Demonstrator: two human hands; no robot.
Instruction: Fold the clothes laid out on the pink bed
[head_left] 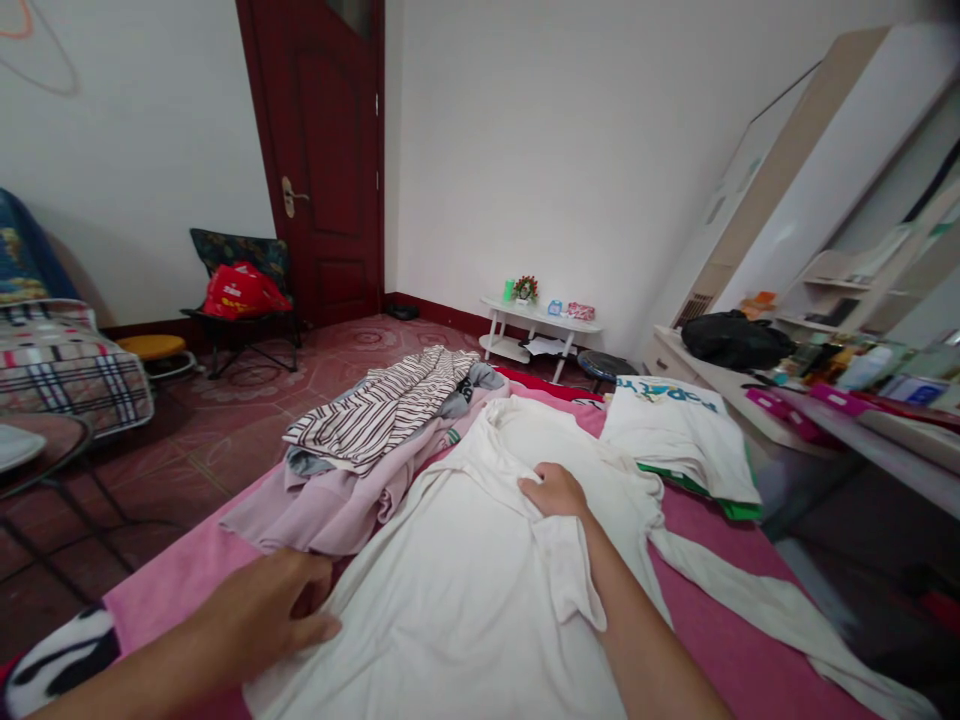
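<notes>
A cream long-sleeved shirt [465,570] lies spread flat on a pink bed cover [720,650]. My left hand [274,610] pinches the shirt's left edge near its lower side. My right hand [553,490] grips a fold of cloth near the shirt's upper middle, below the collar. One sleeve [757,600] trails off to the right across the bed.
A pile of clothes, with a striped top [382,405] over a lilac garment [337,505], lies left of the shirt. Folded white and green shirts [679,430] sit at the right. A counter [825,410] with clutter runs along the right; a chair [240,290] and dark red door [322,150] stand behind.
</notes>
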